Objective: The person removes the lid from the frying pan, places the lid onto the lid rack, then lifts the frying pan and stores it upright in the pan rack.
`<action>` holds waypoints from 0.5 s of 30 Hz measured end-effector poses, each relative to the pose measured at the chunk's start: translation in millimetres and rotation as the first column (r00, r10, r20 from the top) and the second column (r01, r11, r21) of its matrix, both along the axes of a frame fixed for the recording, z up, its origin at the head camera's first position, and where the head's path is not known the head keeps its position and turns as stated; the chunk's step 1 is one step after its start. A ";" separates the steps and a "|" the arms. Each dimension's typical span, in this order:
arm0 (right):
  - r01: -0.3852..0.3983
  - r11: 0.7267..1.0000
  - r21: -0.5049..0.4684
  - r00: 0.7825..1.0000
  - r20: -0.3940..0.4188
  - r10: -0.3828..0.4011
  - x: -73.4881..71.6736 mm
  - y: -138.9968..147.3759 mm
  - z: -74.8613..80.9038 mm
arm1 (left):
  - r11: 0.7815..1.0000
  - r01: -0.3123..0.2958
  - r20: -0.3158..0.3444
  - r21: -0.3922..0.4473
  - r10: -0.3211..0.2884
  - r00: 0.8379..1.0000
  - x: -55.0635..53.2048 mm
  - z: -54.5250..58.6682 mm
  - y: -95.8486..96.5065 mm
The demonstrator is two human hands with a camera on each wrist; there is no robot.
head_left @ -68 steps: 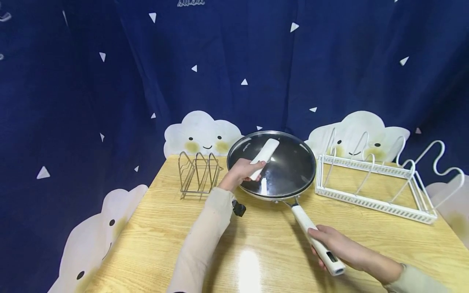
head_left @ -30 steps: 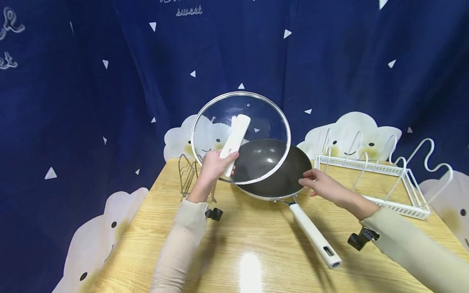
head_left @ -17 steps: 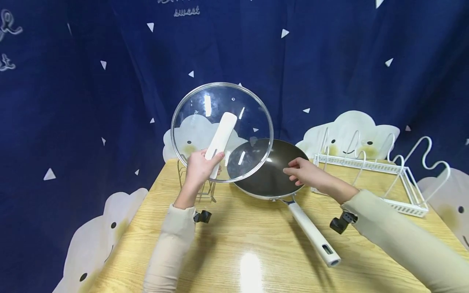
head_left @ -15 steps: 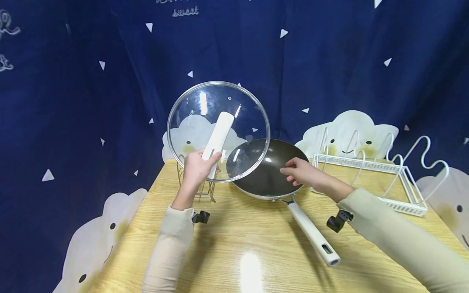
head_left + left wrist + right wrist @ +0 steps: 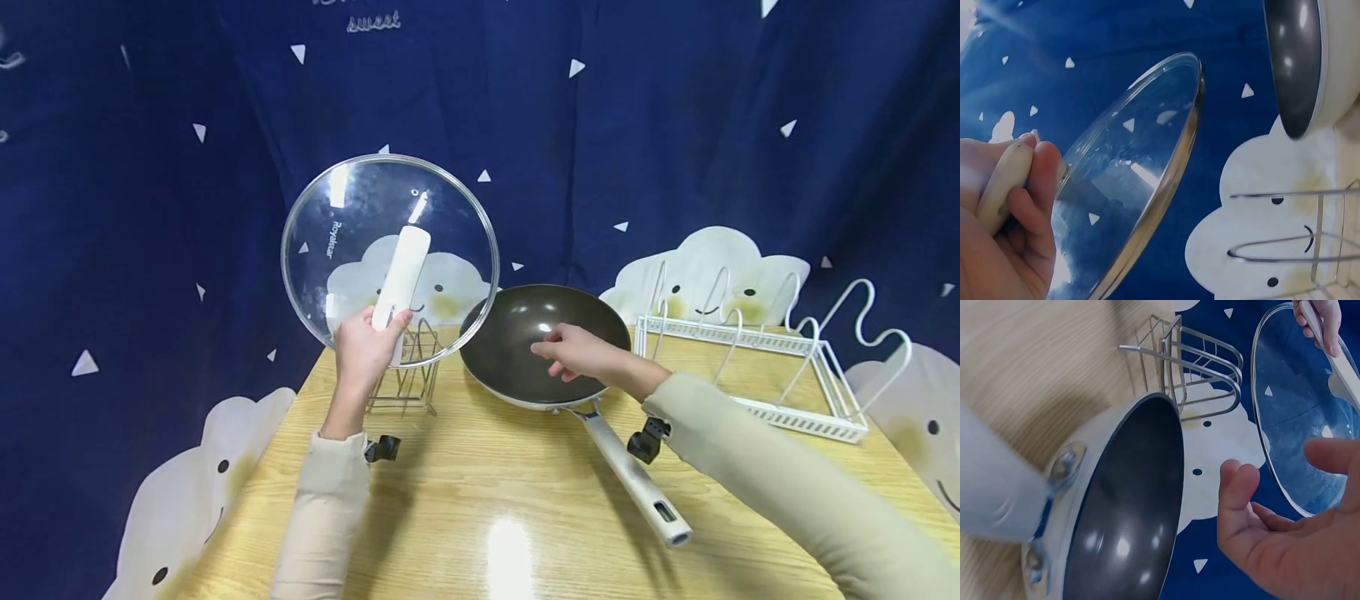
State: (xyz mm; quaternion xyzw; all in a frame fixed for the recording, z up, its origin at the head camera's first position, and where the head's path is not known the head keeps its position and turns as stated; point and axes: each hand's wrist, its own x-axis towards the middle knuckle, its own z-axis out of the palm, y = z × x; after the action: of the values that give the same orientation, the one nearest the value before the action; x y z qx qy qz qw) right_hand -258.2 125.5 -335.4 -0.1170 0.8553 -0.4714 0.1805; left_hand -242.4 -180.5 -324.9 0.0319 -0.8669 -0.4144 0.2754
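Note:
My left hand (image 5: 363,346) grips the long white handle (image 5: 405,271) of a clear glass lid (image 5: 453,225), held up at a tilt above a small metal rack (image 5: 401,404). The left wrist view shows its fingers wrapped round that handle. A dark-lined frying pan (image 5: 498,358) sits on the table, its pale handle (image 5: 633,475) pointing toward me at the right. Over the pan's opening hovers my right hand (image 5: 581,354), fingers loosely bent with nothing between them. In the right wrist view the thumb and fingertips (image 5: 1238,478) are apart.
At the right stands a larger white rack (image 5: 795,417) with wavy wire dividers. A dark blue curtain (image 5: 637,108) with cloud and triangle prints hangs behind the wooden table (image 5: 457,492).
My left hand has lifted the lid off the pan and carried it up and left. My right hand has let go of the pan's handle and moved left over the pan.

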 end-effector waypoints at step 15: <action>-0.076 0.997 -0.030 0.996 0.039 0.077 -4.0 -57.3 -6.3 | 0.990 -0.113 -0.114 -0.087 0.103 0.988 4.9 -3.6 -19.6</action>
State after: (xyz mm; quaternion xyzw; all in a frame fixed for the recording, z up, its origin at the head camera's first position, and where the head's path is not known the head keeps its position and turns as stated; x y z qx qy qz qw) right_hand -262.2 68.1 -341.7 -0.1425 0.8396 -0.4785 0.2139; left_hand -237.5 -200.2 -328.4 0.0430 -0.8659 -0.3589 0.3458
